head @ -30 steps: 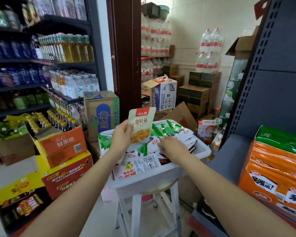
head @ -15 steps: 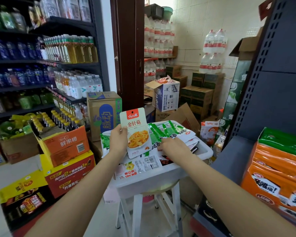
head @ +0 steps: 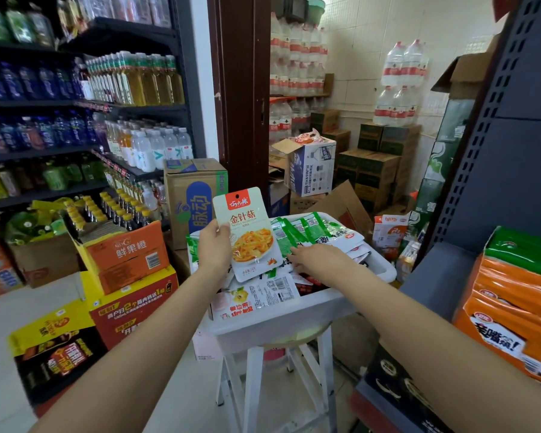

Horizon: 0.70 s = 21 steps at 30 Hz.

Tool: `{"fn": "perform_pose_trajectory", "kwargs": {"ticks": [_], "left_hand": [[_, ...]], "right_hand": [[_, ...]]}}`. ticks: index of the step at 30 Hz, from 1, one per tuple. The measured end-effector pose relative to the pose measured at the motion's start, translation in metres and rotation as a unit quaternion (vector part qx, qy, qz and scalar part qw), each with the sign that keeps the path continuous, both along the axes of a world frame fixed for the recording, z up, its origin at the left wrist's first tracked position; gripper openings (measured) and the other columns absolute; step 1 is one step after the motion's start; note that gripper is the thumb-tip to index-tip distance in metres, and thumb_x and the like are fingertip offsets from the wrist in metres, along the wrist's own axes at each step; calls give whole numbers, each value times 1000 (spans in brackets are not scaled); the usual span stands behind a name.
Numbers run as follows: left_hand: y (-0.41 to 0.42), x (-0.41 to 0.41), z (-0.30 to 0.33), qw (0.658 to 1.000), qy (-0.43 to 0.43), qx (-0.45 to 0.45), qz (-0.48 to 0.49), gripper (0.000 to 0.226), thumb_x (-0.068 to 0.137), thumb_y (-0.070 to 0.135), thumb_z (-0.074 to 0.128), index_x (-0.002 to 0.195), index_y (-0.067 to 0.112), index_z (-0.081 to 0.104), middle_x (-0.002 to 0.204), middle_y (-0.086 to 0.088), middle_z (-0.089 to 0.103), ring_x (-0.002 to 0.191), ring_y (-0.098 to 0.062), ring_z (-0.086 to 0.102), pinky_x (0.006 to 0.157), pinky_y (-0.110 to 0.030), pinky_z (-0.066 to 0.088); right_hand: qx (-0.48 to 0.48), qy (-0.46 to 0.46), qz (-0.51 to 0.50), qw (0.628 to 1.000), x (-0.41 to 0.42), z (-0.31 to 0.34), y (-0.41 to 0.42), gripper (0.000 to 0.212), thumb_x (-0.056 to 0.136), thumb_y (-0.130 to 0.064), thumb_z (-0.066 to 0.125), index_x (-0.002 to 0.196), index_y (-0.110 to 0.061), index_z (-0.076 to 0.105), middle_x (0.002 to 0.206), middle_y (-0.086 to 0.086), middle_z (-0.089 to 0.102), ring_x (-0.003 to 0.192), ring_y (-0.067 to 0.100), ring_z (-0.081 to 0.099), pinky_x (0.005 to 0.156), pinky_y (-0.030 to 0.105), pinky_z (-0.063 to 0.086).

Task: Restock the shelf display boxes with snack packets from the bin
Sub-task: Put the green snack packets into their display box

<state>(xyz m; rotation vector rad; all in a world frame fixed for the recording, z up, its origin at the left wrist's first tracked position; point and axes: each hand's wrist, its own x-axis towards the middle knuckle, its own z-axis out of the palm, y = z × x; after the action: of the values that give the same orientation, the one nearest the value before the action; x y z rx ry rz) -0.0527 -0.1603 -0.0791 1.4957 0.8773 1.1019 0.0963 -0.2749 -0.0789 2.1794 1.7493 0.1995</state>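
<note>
A white bin [head: 297,310] sits on a white stool, heaped with snack packets [head: 313,232], green ones on top. My left hand [head: 213,246] holds a pale packet [head: 247,234] with a red label upright above the bin's left side, thumb on its front. Palm down, my right hand [head: 317,259] reaches into the pile; its fingertips are among the packets and I cannot tell whether they grip one. Orange and green display boxes [head: 512,295] stand on the dark shelf at the right.
Drink shelves [head: 85,104] fill the left wall, with orange and yellow cartons [head: 125,260] stacked on the floor below. Cardboard boxes [head: 313,167] and water bottle packs sit behind the bin. The stool's legs [head: 253,385] stand in the aisle.
My left hand has tilted the pale packet from leaning right to leaning left and drawn it slightly left. My right hand stays on the pile.
</note>
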Motion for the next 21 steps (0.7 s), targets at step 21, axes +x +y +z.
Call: {"fn": "perform_pose_trajectory", "kwargs": {"ticks": [21], "left_hand": [[-147,43,73,970,-14,165,-177,18,98,14,42,101,14,60,94,-9,65,81,-27,59,71,-35,48]], "right_hand": [[629,429,-169,626,-8,95,-233,9,94,-13,55,91,-13,64,85,9,67,72,20,66,59,38,57]]}}
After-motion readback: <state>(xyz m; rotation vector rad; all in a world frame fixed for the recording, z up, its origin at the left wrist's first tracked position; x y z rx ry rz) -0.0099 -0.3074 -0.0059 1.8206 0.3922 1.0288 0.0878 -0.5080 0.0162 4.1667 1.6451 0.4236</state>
